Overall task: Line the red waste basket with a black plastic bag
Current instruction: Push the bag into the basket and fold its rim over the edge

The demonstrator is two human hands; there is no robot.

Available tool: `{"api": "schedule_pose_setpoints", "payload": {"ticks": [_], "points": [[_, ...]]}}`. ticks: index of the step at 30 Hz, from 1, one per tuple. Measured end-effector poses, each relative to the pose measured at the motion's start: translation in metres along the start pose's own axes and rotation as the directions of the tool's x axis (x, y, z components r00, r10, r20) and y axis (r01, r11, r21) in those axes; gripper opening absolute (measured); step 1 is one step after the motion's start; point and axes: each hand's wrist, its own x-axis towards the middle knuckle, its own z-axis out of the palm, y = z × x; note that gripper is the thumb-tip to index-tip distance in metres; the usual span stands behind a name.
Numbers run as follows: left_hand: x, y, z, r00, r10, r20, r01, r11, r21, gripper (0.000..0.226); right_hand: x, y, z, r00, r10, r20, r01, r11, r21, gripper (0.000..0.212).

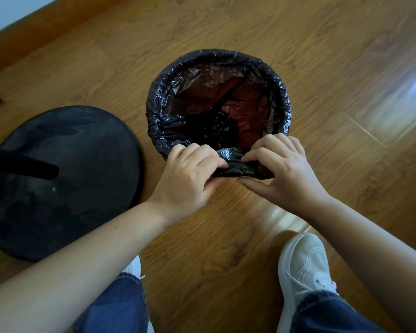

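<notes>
Head view shows my left hand (192, 169) and right hand (277, 164) pinching the thin, slippery black plastic bag (233, 162) at the red waste basket's (250, 97) near rim, on the floor (322, 56), best gripped by its bunched edge.

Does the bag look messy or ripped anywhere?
No rips show. The black bag is folded over the basket's rim all the way round. Only the near edge looks bunched, where the left hand and right hand pinch a wad of plastic. The bag's bottom is crumpled.
</notes>
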Motion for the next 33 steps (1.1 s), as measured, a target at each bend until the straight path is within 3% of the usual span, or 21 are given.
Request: {"api": "schedule_pose_setpoints", "payload": {"ticks": [3, 8, 15, 20, 28, 33], "points": [[0.000, -0.001, -0.001, 0.999, -0.046, -0.026, 0.044, 0.996, -0.077, 0.012, -0.003, 0.003, -0.007, 1.000, -0.025, 0.002, 0.025, 0.998, 0.053, 0.036], [-0.001, -0.002, -0.002, 0.998, -0.049, -0.037, 0.046, 0.996, -0.076, 0.011, 0.000, 0.012, -0.012, 0.999, -0.030, -0.038, 0.032, 0.998, 0.057, 0.023], [-0.003, -0.001, -0.004, 0.997, -0.053, -0.051, 0.049, 0.995, -0.082, 0.009, 0.003, 0.011, -0.006, 1.000, -0.015, 0.012, 0.015, 1.000, 0.017, 0.025], [-0.002, 0.005, -0.003, 0.997, -0.065, -0.033, 0.061, 0.990, -0.127, 0.023, 0.005, 0.007, 0.001, 1.000, 0.017, -0.018, -0.017, 1.000, -0.005, 0.023], [0.005, 0.004, 0.003, 0.997, -0.068, -0.037, 0.069, 0.998, 0.004, 0.020, 0.007, 0.007, 0.007, 0.993, 0.036, -0.112, -0.044, 0.996, -0.072, 0.018], [0.007, 0.003, 0.004, 0.996, -0.088, -0.016, 0.088, 0.996, -0.032, 0.019, 0.005, 0.006, 0.002, 0.999, -0.019, -0.049, 0.017, 0.999, -0.036, 0.031]]}}
